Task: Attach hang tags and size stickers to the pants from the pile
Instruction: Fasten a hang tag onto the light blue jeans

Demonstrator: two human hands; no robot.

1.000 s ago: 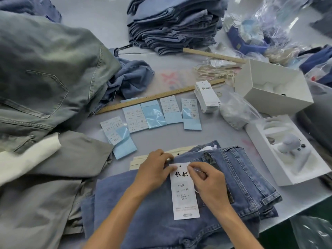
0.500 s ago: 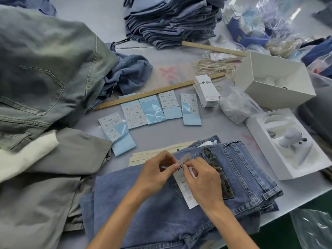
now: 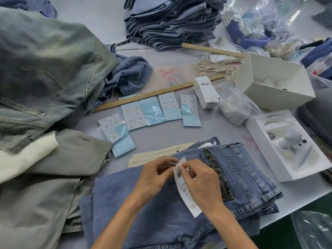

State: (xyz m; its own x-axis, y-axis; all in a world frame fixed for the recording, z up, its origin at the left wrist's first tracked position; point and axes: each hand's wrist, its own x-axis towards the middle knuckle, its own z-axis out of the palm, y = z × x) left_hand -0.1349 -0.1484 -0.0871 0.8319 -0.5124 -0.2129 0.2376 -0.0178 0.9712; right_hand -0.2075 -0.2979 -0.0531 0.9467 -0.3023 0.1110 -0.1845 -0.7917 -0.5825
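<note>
Both hands are over the jeans [image 3: 161,212] on the desk [image 3: 93,24]: the left hand [image 3: 154,178] pinches a thin string, the right hand [image 3: 201,182] pinches the tag [image 3: 181,178].

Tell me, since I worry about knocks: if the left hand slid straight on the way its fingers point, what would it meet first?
Probably the white paper hang tag, whose top the left hand already pinches; just beyond are the right hand fingers. Depth is unclear.

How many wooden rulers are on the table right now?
2: one long ruler lies beyond the sticker sheets; another ruler lies by the folded jeans stack. Clutter may hide more.
</note>
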